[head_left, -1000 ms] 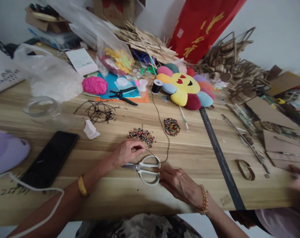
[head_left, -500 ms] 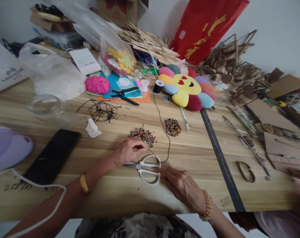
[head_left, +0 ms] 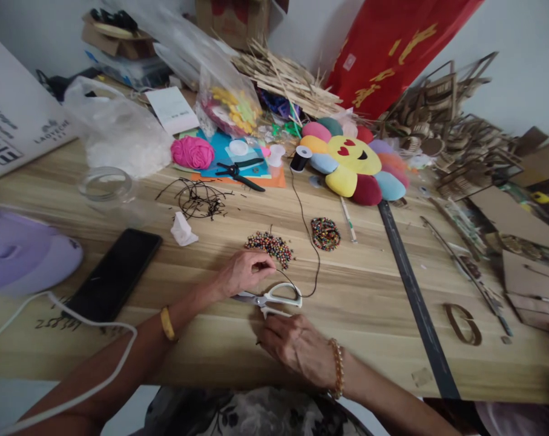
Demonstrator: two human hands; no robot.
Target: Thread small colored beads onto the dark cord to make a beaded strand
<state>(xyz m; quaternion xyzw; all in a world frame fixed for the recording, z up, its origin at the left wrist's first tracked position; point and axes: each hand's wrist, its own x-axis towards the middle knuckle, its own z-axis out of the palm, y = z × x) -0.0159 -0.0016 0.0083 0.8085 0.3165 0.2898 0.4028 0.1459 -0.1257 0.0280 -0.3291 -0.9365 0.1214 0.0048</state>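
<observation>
My left hand (head_left: 243, 274) pinches the end of a thin black cord (head_left: 314, 257) between thumb and fingers, just in front of a loose pile of multicoloured beads (head_left: 270, 245). From there the cord loops over the scissors and back to a black spool (head_left: 301, 158). White-handled scissors (head_left: 284, 293) lie flat, blades toward the left. Bent over their lower handle, my right hand (head_left: 296, 348) rests low at the table with its fingers together; a tiny dark speck (head_left: 258, 343) shows at its fingertips. Whatever those fingers hold is hidden. A coiled bead string (head_left: 325, 234) lies to the right.
Black cord scraps (head_left: 202, 198), a crumpled tissue (head_left: 182, 229) and a phone (head_left: 115, 272) lie at left. Pliers (head_left: 240, 172) rest on coloured paper behind. A flower cushion (head_left: 353, 158) stands at the back, and a dark strip (head_left: 410, 284) crosses the table at right.
My right hand has moved left, from beside the scissors' handles to over the lower one. My left hand keeps its pinch on the cord. The whole view has shifted slightly.
</observation>
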